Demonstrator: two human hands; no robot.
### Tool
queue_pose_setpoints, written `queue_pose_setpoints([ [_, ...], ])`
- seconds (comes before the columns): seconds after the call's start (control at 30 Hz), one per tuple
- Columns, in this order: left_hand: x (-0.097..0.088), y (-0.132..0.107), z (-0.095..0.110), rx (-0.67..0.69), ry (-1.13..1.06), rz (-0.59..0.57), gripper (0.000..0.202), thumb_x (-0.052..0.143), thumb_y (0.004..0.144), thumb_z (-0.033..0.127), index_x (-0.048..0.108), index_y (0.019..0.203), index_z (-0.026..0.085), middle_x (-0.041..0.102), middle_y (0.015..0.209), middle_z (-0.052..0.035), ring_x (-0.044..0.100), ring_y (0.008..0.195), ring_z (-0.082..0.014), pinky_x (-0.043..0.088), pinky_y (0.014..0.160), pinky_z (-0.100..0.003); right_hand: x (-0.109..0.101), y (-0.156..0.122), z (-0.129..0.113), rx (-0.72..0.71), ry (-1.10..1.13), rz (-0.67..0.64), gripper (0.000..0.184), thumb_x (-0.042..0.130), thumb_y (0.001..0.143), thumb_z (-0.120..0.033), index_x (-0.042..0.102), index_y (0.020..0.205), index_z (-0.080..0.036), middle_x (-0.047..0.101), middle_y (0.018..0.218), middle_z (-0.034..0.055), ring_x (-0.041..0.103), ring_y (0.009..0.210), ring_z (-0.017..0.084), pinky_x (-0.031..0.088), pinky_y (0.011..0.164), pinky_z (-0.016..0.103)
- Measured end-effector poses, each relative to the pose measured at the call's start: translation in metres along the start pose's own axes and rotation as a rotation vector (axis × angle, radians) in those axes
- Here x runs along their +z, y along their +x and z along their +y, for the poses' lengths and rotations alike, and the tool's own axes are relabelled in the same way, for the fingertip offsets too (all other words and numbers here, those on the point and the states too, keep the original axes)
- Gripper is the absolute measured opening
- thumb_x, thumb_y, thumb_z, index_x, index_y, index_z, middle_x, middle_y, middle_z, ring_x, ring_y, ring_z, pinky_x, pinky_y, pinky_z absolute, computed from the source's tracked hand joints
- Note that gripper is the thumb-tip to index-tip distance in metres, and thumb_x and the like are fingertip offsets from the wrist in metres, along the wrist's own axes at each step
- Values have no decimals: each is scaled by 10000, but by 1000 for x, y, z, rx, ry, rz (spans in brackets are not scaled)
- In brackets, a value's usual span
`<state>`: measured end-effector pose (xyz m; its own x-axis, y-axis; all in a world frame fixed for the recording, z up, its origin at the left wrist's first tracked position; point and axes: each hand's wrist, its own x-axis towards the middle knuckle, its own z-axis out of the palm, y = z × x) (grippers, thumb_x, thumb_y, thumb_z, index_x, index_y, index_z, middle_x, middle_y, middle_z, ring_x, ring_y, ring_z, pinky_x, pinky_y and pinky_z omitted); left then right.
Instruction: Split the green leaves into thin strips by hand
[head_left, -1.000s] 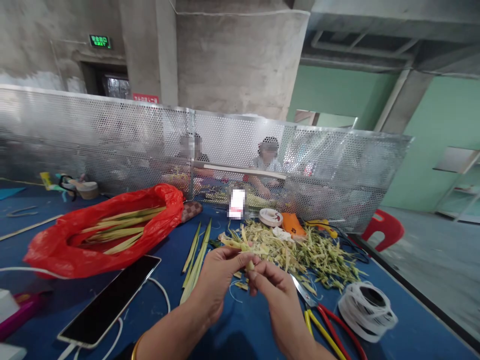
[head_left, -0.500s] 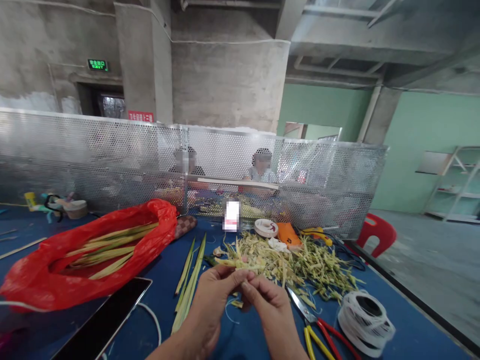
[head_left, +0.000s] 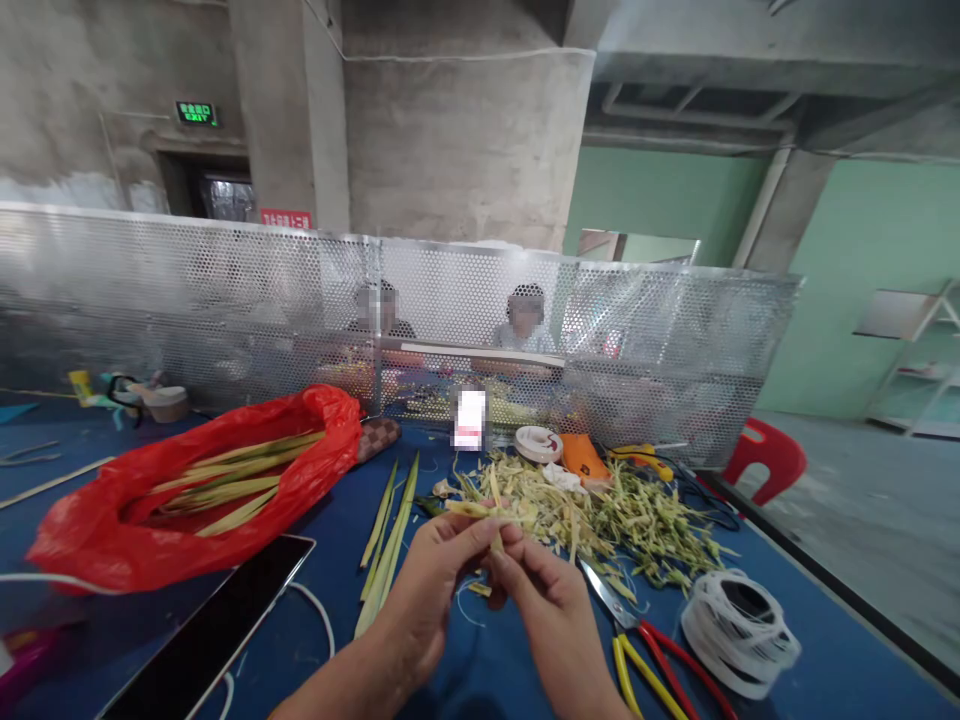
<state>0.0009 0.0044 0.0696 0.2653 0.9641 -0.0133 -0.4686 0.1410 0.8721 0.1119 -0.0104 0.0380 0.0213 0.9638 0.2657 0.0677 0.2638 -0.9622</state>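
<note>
Close together above the front of the blue table, my left hand (head_left: 435, 560) and my right hand (head_left: 541, 590) both pinch a pale yellow-green leaf strip (head_left: 469, 510). One end of the strip points left past my left fingers; another part stands up between the hands. My fingertips hide its middle. Just beyond lies a heap of leaf scraps (head_left: 540, 490), yellowish on the left, greener on the right. Left of my left hand are several long leaf blades (head_left: 390, 550). Scissors (head_left: 619, 610) with red and yellow handles lie beside my right hand.
A red plastic bag (head_left: 90, 530) holding long leaves and a dark tablet-like device (head_left: 217, 630) with a white cable lie left. A white spool (head_left: 739, 635) stands right. Behind the heap are a tape roll (head_left: 538, 444) and an orange packet (head_left: 583, 457). A perforated metal screen (head_left: 465, 290) separates two people opposite.
The view has tipped down and shifted slightly left. Between my fingers, part of the leaf strip now stands upright, where before it lay flatter. Both hands still pinch it.
</note>
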Motion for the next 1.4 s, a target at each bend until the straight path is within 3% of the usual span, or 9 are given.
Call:
queue_pose_setpoints([
  [0.1, 1, 0, -3, 15, -20, -16, 301, 665, 733, 390, 696, 747, 91, 557, 556, -23, 466, 492, -97, 395, 449, -224, -1, 1, 0, -5, -15, 5, 357, 558, 789, -443, 559, 578, -155, 556, 569, 14, 507, 594, 142, 387, 591, 242],
  [0.37, 2, 1, -7, 26, -21, 192, 268, 774, 588, 324, 669, 716, 113, 645, 657, -38, 513, 491, -99, 382, 412, -202, 4, -6, 4, -114, -137, 0, 318, 553, 811, -349, 529, 550, -169, 526, 582, 1, 478, 590, 131, 374, 575, 230],
  [0.53, -3, 4, -1, -1, 15, 147, 260, 766, 607, 312, 677, 753, 117, 658, 656, -35, 562, 553, -110, 440, 504, -203, -1, -4, -1, -88, -143, 15, 337, 520, 832, -408, 515, 589, -175, 514, 562, -6, 471, 553, 124, 371, 538, 225],
  [0.67, -4, 4, 3, 4, 61, 126, 215, 742, 647, 273, 689, 792, 122, 660, 641, -27, 583, 618, -97, 452, 638, -187, -15, 7, -9, -71, -74, 159, 245, 584, 791, -425, 549, 791, -183, 565, 659, -2, 524, 592, 139, 433, 561, 235],
  [0.8, -2, 1, 3, -42, 95, 68, 255, 683, 706, 363, 677, 706, 108, 631, 593, -27, 561, 571, -91, 432, 599, -188, -24, 13, -14, -138, -112, 38, 173, 569, 817, -351, 584, 789, -181, 621, 677, 16, 567, 621, 152, 456, 605, 252],
  [0.9, -2, 1, 0, -82, 142, 57, 299, 707, 675, 406, 671, 704, 111, 616, 579, -15, 541, 525, -85, 414, 545, -192, -25, 12, -14, -216, -250, 36, 176, 549, 836, -303, 601, 719, -182, 632, 643, 17, 566, 605, 150, 438, 601, 248],
  [1.03, -4, 4, -4, -87, 207, 57, 277, 768, 610, 330, 669, 742, 107, 629, 590, -14, 509, 475, -69, 400, 496, -185, -27, 11, -11, -263, -339, 24, 171, 521, 850, -281, 602, 726, -195, 636, 657, 15, 575, 636, 156, 428, 617, 248],
  [1.23, -6, 8, -1, -78, 158, 104, 251, 771, 607, 252, 668, 777, 98, 615, 568, -14, 515, 487, -73, 421, 487, -177, -37, 12, -16, -344, -522, 55, 147, 522, 836, -229, 616, 723, -217, 620, 682, 7, 553, 629, 151, 401, 600, 247],
  [1.4, -10, 10, 0, -86, 145, 120, 235, 773, 607, 232, 647, 750, 96, 616, 563, -20, 512, 473, -70, 425, 482, -179, -41, 11, -21, -355, -550, 65, 164, 514, 837, -229, 606, 703, -216, 592, 653, 6, 532, 606, 146, 386, 584, 246],
])
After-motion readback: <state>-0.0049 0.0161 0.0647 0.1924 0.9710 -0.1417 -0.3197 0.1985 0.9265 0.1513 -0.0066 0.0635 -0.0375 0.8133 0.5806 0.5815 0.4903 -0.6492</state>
